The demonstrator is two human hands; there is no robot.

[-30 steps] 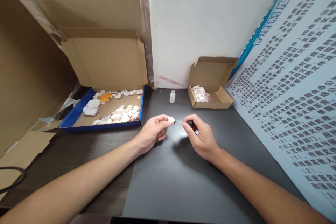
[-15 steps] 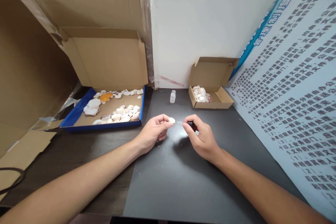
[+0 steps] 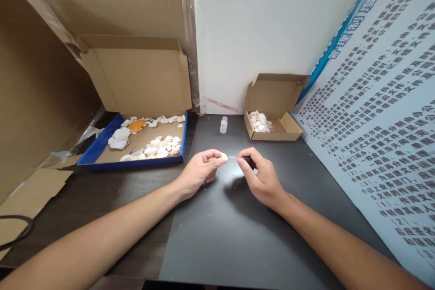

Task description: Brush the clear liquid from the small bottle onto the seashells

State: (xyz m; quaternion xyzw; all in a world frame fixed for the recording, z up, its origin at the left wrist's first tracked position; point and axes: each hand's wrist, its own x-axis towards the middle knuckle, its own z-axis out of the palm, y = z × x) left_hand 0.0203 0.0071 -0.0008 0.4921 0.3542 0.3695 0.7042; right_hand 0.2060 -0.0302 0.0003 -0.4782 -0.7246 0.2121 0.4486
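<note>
My left hand (image 3: pixel 200 172) pinches a small white shell (image 3: pixel 224 156) between thumb and fingers, just above the dark mat (image 3: pixel 238 235). My right hand (image 3: pixel 260 176) holds a thin brush with a black cap (image 3: pixel 247 159); its pale tip reaches left and touches the shell. A small clear bottle (image 3: pixel 223 124) stands open on the mat beyond the hands.
A blue-rimmed cardboard tray (image 3: pixel 98 145) at the left holds several shells, its lid propped upright. A small cardboard box (image 3: pixel 283 133) at the back right holds more shells. A printed poster (image 3: pixel 380 113) slants along the right. Loose cardboard (image 3: pixel 30 190) lies at the far left.
My left hand has turned the shell slightly and closed a little more around it. My right hand and the brush have stayed almost still.
</note>
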